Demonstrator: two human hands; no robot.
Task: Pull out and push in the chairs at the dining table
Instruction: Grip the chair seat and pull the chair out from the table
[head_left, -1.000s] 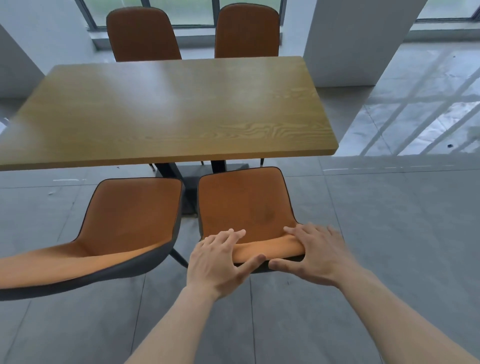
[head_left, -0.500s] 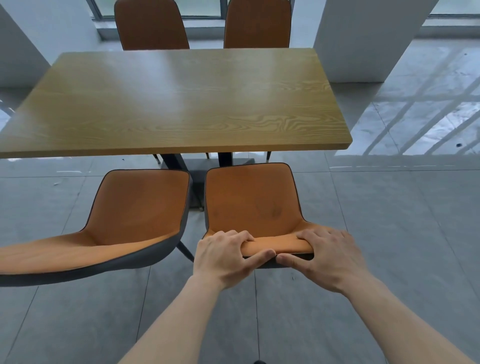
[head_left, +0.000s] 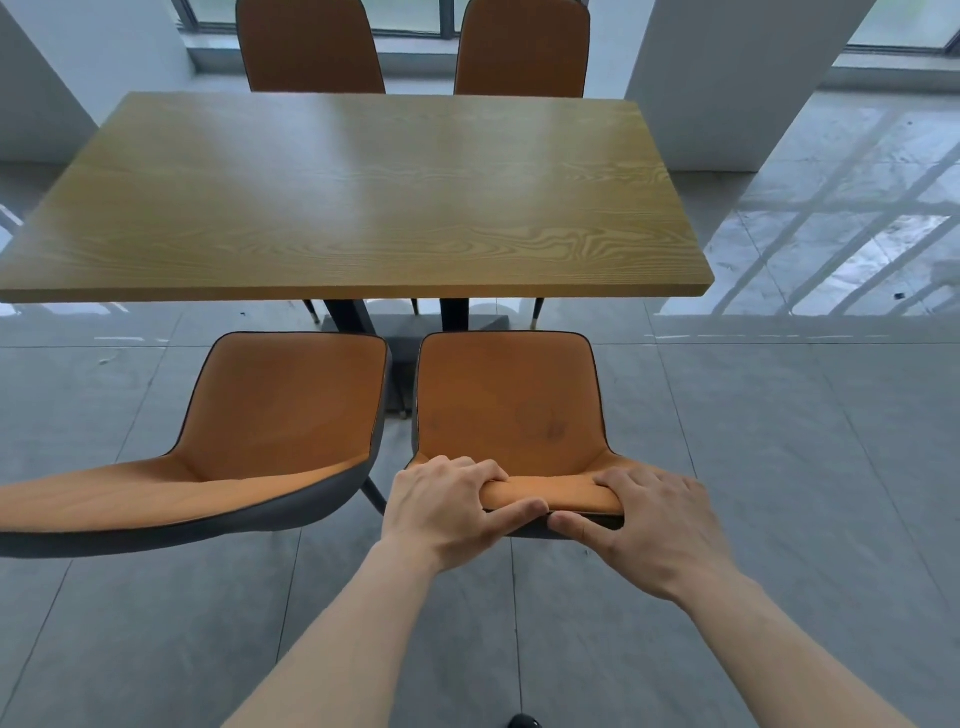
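An orange chair with a dark shell stands clear of the near edge of the wooden dining table, its seat fully showing. My left hand and my right hand both grip the top of its backrest, fingers curled over the orange edge, thumbs on the dark back. A second orange chair stands beside it on the left, also clear of the table. Two more orange chairs are tucked in at the table's far side.
A white pillar rises right of the table's far corner. Another white wall stands at the far left. Grey tiled floor spreads to the right. The table's dark base sits between the near chairs.
My fingers have curled from resting flat on the backrest into a firm grip. The gap between the near right chair's seat and the table edge has widened.
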